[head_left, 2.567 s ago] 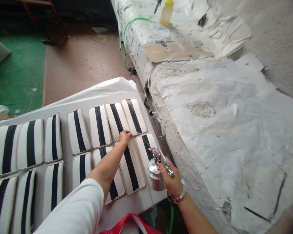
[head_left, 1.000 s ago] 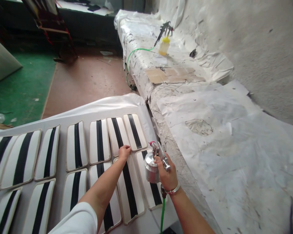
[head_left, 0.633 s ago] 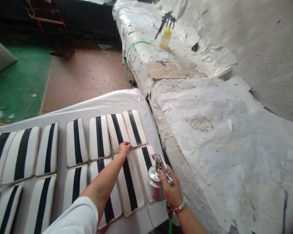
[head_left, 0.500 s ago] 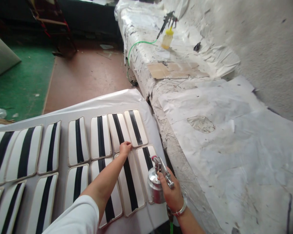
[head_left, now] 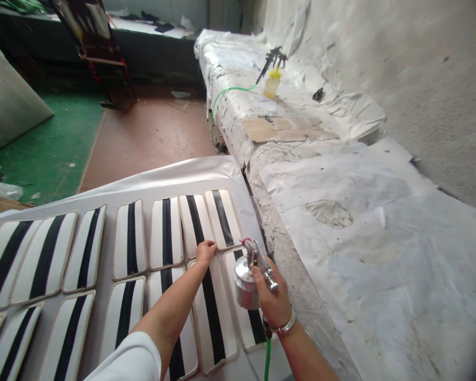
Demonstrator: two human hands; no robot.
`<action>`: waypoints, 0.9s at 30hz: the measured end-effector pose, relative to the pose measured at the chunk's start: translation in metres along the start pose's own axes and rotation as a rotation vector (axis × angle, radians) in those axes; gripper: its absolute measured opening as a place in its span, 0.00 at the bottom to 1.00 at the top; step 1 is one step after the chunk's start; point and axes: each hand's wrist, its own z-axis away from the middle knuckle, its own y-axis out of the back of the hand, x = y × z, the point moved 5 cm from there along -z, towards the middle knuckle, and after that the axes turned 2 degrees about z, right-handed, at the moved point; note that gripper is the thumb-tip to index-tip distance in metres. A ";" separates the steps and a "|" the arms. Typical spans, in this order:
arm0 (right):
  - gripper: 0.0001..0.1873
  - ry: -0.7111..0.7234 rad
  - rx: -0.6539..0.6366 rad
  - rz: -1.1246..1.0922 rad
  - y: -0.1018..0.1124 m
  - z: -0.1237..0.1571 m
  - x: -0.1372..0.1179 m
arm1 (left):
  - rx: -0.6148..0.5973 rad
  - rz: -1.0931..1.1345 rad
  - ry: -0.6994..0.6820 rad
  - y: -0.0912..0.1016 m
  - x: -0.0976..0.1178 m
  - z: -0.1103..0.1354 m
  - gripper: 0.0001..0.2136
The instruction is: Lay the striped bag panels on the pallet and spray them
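Note:
My right hand (head_left: 275,296) grips a metal spray gun (head_left: 257,259) with a silver cup below it and a green hose (head_left: 267,357) hanging from its handle. The gun is held over a white panel with a black stripe (head_left: 256,328) in the near row, and its nozzle points left and away from me. My left hand (head_left: 206,251) is pinched at the lower left corner of the far-row end panel (head_left: 224,219), also white with a black stripe. Just below that hand lies another striped panel (head_left: 212,312).
Several more striped panels (head_left: 129,238) lie in rows on the sheet-covered table (head_left: 206,169). A paper-covered bench (head_left: 381,254) runs along the right. A second spray gun (head_left: 273,58) with a yellow bottle (head_left: 272,83) stands on its far part. A wrapped bundle (head_left: 10,95) is at far left.
The view has tilted up, showing more of the room's far side. The spray gun has moved forward and slightly left over the panels. My left hand stays at the same panel corner.

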 end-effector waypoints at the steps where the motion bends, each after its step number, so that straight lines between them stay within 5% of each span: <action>1: 0.18 0.002 -0.010 0.008 -0.001 -0.002 -0.002 | 0.000 0.004 -0.003 0.000 0.000 0.000 0.07; 9: 0.21 -0.019 -0.031 0.040 -0.001 -0.002 -0.001 | -0.009 0.011 -0.011 0.000 -0.001 0.000 0.07; 20: 0.19 -0.263 -0.056 0.037 0.009 0.068 0.038 | -0.022 -0.001 0.033 0.004 0.000 0.001 0.09; 27: 0.19 -0.282 -0.052 -0.003 0.010 0.084 0.042 | -0.011 0.050 0.025 0.001 -0.005 -0.002 0.08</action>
